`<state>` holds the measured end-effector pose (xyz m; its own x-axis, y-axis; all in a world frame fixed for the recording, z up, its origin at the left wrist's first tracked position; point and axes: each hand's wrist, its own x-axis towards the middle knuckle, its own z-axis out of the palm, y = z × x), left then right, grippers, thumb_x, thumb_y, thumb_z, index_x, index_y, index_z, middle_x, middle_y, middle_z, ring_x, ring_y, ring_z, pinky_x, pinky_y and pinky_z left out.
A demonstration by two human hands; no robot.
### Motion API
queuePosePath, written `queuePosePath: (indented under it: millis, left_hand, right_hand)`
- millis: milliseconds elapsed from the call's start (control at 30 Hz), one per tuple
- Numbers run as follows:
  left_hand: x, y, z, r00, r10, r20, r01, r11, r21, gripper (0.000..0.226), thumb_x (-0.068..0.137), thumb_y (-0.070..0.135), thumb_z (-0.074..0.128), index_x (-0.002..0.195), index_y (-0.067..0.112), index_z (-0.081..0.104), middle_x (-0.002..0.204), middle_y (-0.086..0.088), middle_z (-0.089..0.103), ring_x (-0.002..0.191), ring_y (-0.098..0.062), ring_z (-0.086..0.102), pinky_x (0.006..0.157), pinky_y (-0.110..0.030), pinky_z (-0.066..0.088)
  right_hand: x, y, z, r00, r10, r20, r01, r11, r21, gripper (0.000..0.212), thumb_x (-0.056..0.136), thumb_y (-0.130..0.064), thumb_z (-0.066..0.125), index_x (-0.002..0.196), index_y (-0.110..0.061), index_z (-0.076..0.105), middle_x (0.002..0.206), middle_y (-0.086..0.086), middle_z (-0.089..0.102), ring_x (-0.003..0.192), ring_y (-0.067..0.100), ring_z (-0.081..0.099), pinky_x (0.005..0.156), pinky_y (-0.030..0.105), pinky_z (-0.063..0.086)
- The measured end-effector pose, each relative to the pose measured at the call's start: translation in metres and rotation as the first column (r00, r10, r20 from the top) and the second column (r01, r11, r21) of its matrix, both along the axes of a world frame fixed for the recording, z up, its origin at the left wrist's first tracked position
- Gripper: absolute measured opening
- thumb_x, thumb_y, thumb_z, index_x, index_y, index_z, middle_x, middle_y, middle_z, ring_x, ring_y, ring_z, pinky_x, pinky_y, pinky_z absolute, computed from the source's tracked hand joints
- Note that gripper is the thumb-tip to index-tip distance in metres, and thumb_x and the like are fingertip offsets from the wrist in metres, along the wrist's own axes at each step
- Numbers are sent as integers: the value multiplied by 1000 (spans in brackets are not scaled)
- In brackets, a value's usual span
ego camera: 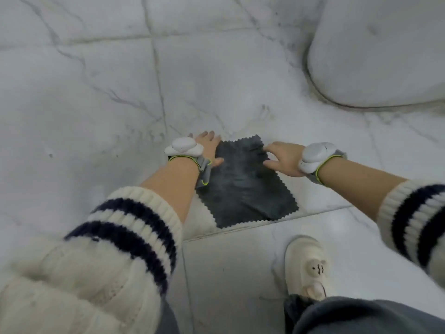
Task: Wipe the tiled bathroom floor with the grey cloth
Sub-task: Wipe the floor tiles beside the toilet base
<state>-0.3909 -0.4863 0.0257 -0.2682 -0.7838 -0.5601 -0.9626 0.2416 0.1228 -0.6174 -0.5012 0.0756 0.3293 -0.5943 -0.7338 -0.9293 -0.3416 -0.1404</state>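
**Cloth laid out, wiping barely begun**

The grey cloth [243,184] lay spread flat on the tiled floor [96,92], its near edge on a grout line [317,211]. The left hand [209,148] rested at the cloth's far-left corner, fingers straight. The right hand [283,157] touched its far-right edge with bent fingers; pinching or pressing, I cannot tell. No wiped streak showed, so nearly all the floor seemingly remained. Beyond the cloth, rightward, a white pedestal [375,56] would block strokes; nearer than the cloth stood a cream shoe [305,263].

Cream shoe [307,266] at bottom right; a white rounded base [375,56], perhaps a toilet's, upper right.
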Motion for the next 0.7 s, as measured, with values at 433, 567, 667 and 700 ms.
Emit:
queuePosePath:
  millis: [433, 567, 667, 700]
  left_hand:
    - [-14, 53, -62, 987, 148, -63, -144, 988, 63, 92, 87, 66, 38, 148, 21, -13, 156, 0, -22, 143, -17, -17, 116, -43, -5]
    - [-5, 45, -80, 992, 98, -77, -105, 990, -92, 93, 85, 70, 35, 148, 22, -16, 156, 0, -23, 143, -17, -20, 111, -38, -17]
    - [-4, 35, -86, 991, 95, -97, -109, 982, -155, 93, 85, 70, 35, 149, 22, -13, 156, -1, -20, 143, -17, -18, 110, -37, -18]
    - [-3, 32, -86, 990, 87, -114, -107, 978, -179, 92, 86, 70, 35, 149, 21, -12, 157, -1, -19, 144, -17, -17, 111, -37, -17]
  right_hand:
    - [45, 23, -112, 973, -91, 213, 144, 958, -247, 66, 98, -35, 34, 149, -8, 3, 158, 11, -8, 145, 28, -6, 115, 47, -3]
    - [35, 2, -128, 971, 46, 235, 51, 918, -394, 67, 96, -38, 37, 149, -10, 8, 158, 11, 2, 146, 28, 1, 115, 47, -5]
    - [36, -14, -132, 958, 64, 278, 77, 881, -467, 68, 90, -40, 33, 149, -11, 17, 158, 9, 11, 145, 26, 6, 115, 43, -5]
    - [38, -16, -133, 955, 59, 290, 89, 877, -473, 68, 90, -40, 33, 149, -11, 17, 158, 8, 10, 145, 25, 6, 115, 42, -6]
